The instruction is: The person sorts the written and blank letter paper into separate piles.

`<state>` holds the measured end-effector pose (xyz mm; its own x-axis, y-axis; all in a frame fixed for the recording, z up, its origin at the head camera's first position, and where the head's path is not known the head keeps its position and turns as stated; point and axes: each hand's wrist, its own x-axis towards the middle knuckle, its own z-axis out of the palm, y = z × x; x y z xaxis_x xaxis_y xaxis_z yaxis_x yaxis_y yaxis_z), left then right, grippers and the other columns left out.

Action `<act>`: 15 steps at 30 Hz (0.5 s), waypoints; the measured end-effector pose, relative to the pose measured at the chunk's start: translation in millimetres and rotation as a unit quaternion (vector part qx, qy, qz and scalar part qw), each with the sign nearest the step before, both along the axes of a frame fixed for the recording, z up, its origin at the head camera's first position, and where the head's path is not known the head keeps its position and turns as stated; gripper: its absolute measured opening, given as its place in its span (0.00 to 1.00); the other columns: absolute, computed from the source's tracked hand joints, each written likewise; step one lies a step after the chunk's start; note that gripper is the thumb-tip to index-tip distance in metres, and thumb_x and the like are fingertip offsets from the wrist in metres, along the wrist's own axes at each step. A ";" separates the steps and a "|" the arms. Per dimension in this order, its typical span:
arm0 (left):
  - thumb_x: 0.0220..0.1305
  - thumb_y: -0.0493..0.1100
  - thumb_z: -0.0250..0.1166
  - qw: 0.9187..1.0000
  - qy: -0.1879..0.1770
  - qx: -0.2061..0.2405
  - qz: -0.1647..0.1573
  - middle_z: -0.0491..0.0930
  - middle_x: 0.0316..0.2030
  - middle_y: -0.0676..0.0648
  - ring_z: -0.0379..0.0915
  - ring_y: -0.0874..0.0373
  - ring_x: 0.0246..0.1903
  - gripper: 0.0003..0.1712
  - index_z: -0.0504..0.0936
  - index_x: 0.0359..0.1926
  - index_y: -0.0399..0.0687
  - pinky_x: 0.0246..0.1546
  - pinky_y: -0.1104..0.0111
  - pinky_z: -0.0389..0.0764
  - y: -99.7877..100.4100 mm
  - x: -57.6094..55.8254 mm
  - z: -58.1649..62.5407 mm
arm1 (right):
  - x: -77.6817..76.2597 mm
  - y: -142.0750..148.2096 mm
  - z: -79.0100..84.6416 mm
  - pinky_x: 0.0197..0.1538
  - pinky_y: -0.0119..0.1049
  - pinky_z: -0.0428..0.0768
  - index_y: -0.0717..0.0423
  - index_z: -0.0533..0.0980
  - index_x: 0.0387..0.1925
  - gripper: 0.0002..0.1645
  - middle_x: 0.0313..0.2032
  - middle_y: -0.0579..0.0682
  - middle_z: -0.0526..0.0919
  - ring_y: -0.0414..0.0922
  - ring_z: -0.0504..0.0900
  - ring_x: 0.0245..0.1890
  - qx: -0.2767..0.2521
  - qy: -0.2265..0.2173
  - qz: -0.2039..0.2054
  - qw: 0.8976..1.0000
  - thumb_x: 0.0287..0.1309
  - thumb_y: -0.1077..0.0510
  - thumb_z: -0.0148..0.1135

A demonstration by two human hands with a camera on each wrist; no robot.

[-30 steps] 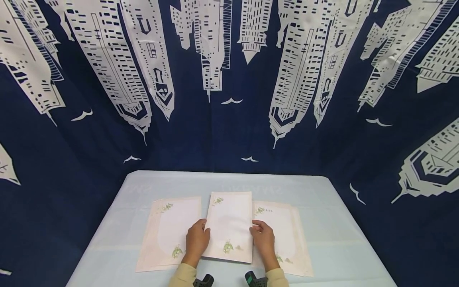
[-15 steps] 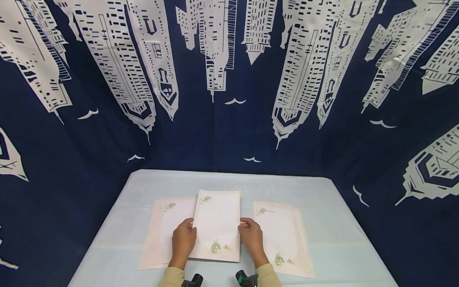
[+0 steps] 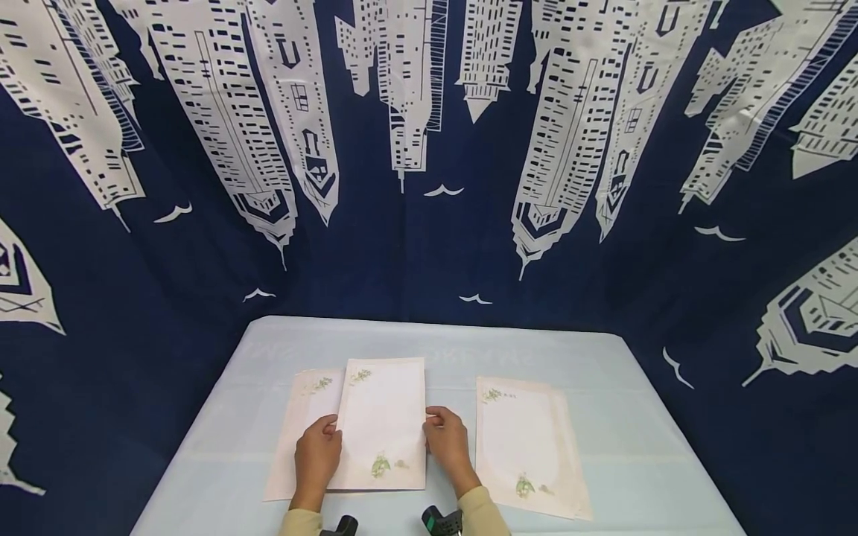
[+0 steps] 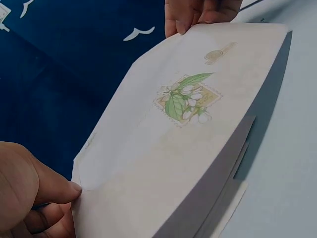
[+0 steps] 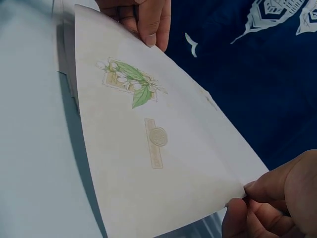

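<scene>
A sheet of pale pink-bordered paper with green leaf and white flower prints (image 3: 382, 420) is held up between both hands. My left hand (image 3: 318, 455) pinches its left edge, thumb on top. The right hand (image 3: 447, 444) pinches the opposite edge in the same way. In the left wrist view the paper (image 4: 163, 124) is raised off the table and casts a shadow below. Beneath it, on the left, lies a stack of similar sheets (image 3: 302, 439), mostly covered by the held paper.
Another stack of printed sheets (image 3: 529, 447) lies to the right, slightly fanned out. The table (image 3: 429, 339) has a pale blue-white cover. Behind and around it hangs a navy cloth (image 3: 402, 260) with white building and bird prints.
Both hands have carried the held paper leftward, from the middle of the table to over the left stack. The right stack's covered part has come into view. The head view has shifted slightly.
</scene>
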<state>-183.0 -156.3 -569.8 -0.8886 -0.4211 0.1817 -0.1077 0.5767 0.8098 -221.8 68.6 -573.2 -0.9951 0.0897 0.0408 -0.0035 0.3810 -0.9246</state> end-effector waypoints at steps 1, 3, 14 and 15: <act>0.57 0.28 0.66 1.000 0.001 -0.002 0.001 0.85 0.30 0.41 0.81 0.46 0.30 0.14 0.85 0.46 0.29 0.32 0.54 0.79 -1.9 0.2 -0.2 | 0.2 -1.7 -0.5 0.22 0.33 0.80 0.67 0.82 0.47 0.15 0.30 0.50 0.84 0.42 0.79 0.18 -0.001 -0.001 0.002 1.000 0.57 0.70 0.63; 0.57 0.28 0.66 1.000 0.001 -0.005 0.002 0.85 0.30 0.41 0.81 0.46 0.30 0.14 0.85 0.45 0.29 0.32 0.53 0.79 -5.4 0.9 -0.3 | 0.8 -5.0 -2.1 0.22 0.33 0.80 0.67 0.81 0.47 0.15 0.30 0.50 0.84 0.42 0.80 0.18 0.000 0.002 0.008 1.000 0.57 0.71 0.62; 0.55 0.28 0.66 0.999 -0.030 -0.021 0.017 0.85 0.31 0.38 0.82 0.41 0.32 0.16 0.83 0.46 0.25 0.33 0.50 0.79 -17.8 7.4 -4.5 | 3.4 -17.9 -9.6 0.26 0.32 0.78 0.66 0.83 0.44 0.13 0.28 0.46 0.83 0.39 0.78 0.22 0.066 0.030 0.020 0.997 0.55 0.70 0.64; 0.55 0.28 0.67 0.999 -0.031 -0.028 0.020 0.84 0.31 0.38 0.82 0.41 0.32 0.16 0.83 0.46 0.25 0.34 0.49 0.79 -18.1 8.0 -4.5 | 3.5 -18.1 -9.7 0.27 0.32 0.78 0.66 0.83 0.43 0.12 0.28 0.46 0.83 0.39 0.78 0.24 0.075 0.037 0.019 0.996 0.54 0.70 0.65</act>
